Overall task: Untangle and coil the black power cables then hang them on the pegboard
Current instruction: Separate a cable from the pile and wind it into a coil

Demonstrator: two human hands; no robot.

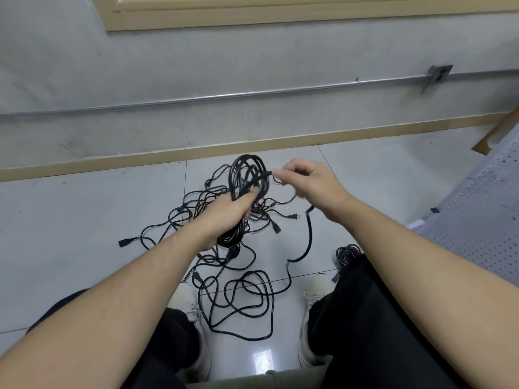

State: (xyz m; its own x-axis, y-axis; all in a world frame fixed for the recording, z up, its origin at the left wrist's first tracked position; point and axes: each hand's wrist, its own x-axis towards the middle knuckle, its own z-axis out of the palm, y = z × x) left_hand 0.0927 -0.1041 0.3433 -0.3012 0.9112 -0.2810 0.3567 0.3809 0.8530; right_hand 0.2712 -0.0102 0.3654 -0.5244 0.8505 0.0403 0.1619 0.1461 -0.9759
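Above a black tangle of power cables (224,248) on the tiled floor (84,234), the left hand (224,214) grips a wound black cable coil (248,178); the right hand (306,181) pinches its free end, best wrapped snugly around the loops.

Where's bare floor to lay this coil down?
Bare grey tile floor lies left of the tangled black cables, up to the tan baseboard; more lies right, toward the perforated grey pegboard. Crowded between the white shoes. The left hand grips the black cable coil.
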